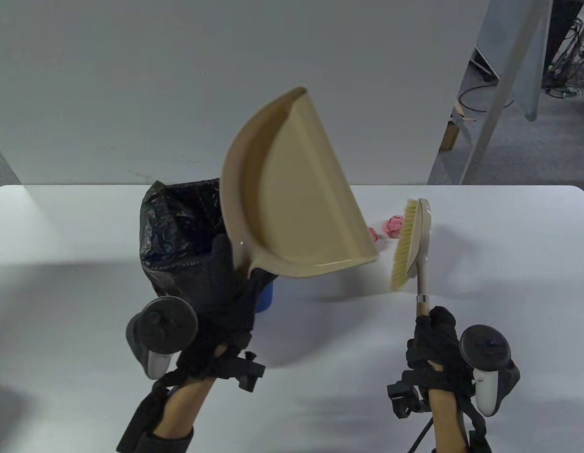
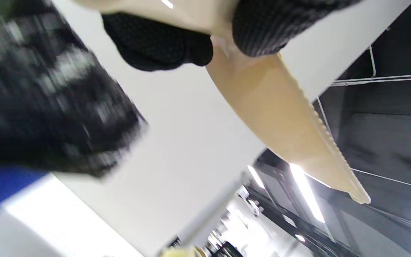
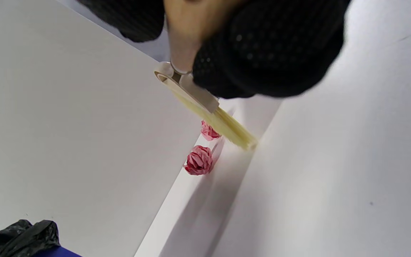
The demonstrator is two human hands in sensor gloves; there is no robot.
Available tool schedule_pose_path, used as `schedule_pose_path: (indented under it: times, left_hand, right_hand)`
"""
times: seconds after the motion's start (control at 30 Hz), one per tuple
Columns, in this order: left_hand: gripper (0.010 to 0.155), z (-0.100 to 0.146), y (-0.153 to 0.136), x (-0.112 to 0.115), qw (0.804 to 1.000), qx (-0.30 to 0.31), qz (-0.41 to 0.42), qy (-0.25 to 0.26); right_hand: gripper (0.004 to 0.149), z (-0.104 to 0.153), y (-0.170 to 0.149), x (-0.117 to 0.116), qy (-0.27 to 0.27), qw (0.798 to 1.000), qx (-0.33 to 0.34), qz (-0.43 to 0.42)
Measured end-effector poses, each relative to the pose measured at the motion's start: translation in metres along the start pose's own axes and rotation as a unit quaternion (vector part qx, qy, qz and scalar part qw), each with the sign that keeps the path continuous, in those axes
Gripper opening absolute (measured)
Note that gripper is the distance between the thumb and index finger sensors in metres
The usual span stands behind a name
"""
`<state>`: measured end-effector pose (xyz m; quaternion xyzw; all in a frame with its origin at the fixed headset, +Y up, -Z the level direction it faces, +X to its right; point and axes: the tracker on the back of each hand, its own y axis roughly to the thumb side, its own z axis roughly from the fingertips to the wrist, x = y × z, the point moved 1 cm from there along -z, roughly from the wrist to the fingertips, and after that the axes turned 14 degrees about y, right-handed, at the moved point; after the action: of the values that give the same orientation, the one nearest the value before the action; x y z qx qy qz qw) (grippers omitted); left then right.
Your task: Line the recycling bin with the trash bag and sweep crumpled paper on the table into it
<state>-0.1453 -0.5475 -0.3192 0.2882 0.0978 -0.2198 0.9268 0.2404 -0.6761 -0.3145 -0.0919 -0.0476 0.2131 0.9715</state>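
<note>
Dustpan (image 1: 296, 188) aloft beside lined bin (image 1: 179, 226)

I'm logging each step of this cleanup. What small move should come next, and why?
Probably lower the dustpan to the table beside the paper balls: the left hand holds it raised and tilted, while the right hand has the brush poised beside them.

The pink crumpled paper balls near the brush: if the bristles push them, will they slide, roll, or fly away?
The crumpled paper balls are loosely wadded, so probably very light; a firm stroke of the brush might flick them away. Their roundish, uneven shape suggests short, wobbly rolling, not sliding. The smooth table likely gives little grip, so gentle strokes toward the dustpan seem safer.
</note>
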Motion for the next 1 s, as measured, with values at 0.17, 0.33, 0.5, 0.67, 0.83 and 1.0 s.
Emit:
schedule_pose_path:
  times: [0.17, 0.33, 0.5, 0.67, 0.83, 1.0]
  left_hand:
    - [0.079, 0.009, 0.000, 0.056, 0.994, 0.016, -0.023, -0.102]
    - [0.078, 0.029, -0.051, 0.096, 0.982, -0.043, -0.036, -0.181]
    - [0.078, 0.038, -0.085, 0.100, 0.979, -0.095, -0.057, -0.174]
    - [0.078, 0.042, -0.099, 0.100, 0.972, -0.105, -0.103, -0.185]
    - [0.078, 0.044, -0.105, 0.103, 0.966, -0.134, -0.117, -0.187]
    - [0.080, 0.047, -0.114, 0.105, 0.958, -0.168, -0.134, -0.187]
  right_hand:
    - [0.060, 0.001, 0.000, 0.001, -0.004, 1.000, 0.007, -0.011]
    - [0.060, 0.001, -0.003, 0.005, -0.016, 1.000, 0.006, -0.020]
    - [0.060, 0.001, -0.003, 0.007, -0.029, 0.999, 0.008, -0.012]
    - [0.060, -0.002, -0.002, 0.005, -0.053, 0.998, 0.025, -0.010]
    - [0.061, -0.006, 0.010, 0.001, -0.055, 0.998, 0.042, -0.007]
    - [0.061, -0.016, 0.038, -0.001, -0.068, 0.994, 0.067, 0.042]
